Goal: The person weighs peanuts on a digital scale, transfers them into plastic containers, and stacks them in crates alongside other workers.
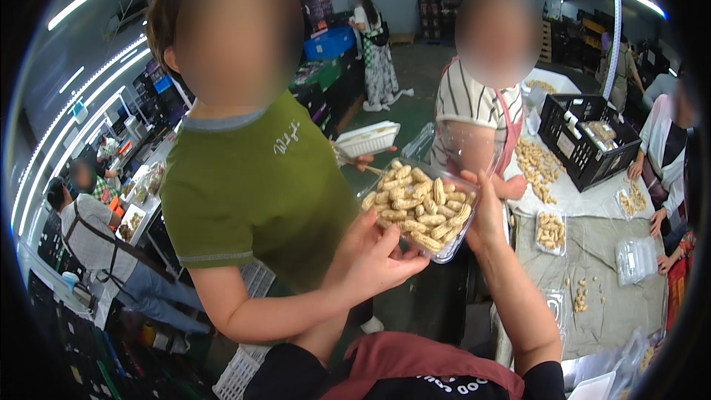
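Observation:
An open clear plastic clamshell box of unshelled peanuts (422,203) is held up in front of me. My right hand (484,214) grips its right side near the raised clear lid (469,147). At its left side is my left hand (355,236), holding the edge and partly hidden by a co-worker's forearm. That co-worker, in a green T-shirt (266,178), has one hand (397,261) under the box's front edge. The co-worker's other hand (364,162) is at a white lidded container (367,139).
On the cloth-covered table (627,316) at right lie loose peanuts (536,169), a filled box (551,231), stacked clear boxes (636,260) and a black crate (589,139). A person in a striped shirt (472,105) stands beside it. White plastic crates (241,372) are low at left.

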A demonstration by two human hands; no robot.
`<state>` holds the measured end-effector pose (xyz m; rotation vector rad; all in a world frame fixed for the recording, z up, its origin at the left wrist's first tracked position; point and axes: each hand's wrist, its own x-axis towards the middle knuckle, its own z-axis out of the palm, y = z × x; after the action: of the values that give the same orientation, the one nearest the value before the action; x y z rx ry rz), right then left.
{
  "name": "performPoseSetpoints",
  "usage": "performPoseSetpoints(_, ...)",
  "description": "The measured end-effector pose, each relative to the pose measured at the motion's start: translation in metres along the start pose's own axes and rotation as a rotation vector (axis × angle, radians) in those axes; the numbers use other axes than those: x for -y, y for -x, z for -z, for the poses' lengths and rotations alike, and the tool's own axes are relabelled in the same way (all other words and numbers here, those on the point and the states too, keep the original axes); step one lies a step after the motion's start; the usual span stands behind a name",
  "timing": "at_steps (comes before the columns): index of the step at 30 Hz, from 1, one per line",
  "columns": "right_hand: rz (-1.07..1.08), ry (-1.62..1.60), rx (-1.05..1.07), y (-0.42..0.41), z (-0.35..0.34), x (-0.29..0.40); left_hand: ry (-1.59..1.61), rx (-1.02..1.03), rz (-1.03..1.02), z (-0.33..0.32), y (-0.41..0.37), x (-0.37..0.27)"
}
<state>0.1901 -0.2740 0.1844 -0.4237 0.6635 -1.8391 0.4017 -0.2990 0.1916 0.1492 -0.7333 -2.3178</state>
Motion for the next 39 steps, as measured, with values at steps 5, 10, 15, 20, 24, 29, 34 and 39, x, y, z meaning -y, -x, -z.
performPoseSetpoints(5, 0.053, -0.011, -0.059, -0.016, 0.02, -0.01, 0.007, -0.052, -0.036, 0.027, -0.022, 0.009)
performPoseSetpoints(10, 0.061, -0.06, -0.116, -0.02, 0.027, -0.015, -0.959, -0.031, -0.313, 0.055, -0.035, 0.019)
performPoseSetpoints(15, 0.106, -0.062, -0.147, -0.019, 0.037, -0.011, -0.133, -0.011, 0.018, 0.036, -0.047, 0.019)
performPoseSetpoints(20, 0.195, -0.087, -0.182, 0.005, 0.039, 0.014, -0.278, 0.18, 0.019, 0.02, -0.064, 0.036)
performPoseSetpoints(24, 0.251, -0.072, -0.159, 0.017, 0.053, 0.036, -0.583, 0.262, 0.015, 0.043, -0.087, 0.06)
performPoseSetpoints(29, 0.334, 0.019, -0.231, 0.041, 0.066, 0.064, -0.462, 0.12, 0.187, 0.006, -0.111, 0.088)
performPoseSetpoints(34, 0.405, 0.059, -0.36, 0.074, 0.104, 0.073, -0.186, 0.12, 0.366, -0.066, -0.135, 0.124)
performPoseSetpoints(39, 0.376, 0.014, -0.447, 0.12, 0.14, 0.058, -0.095, 0.094, 0.442, -0.034, -0.132, 0.149)
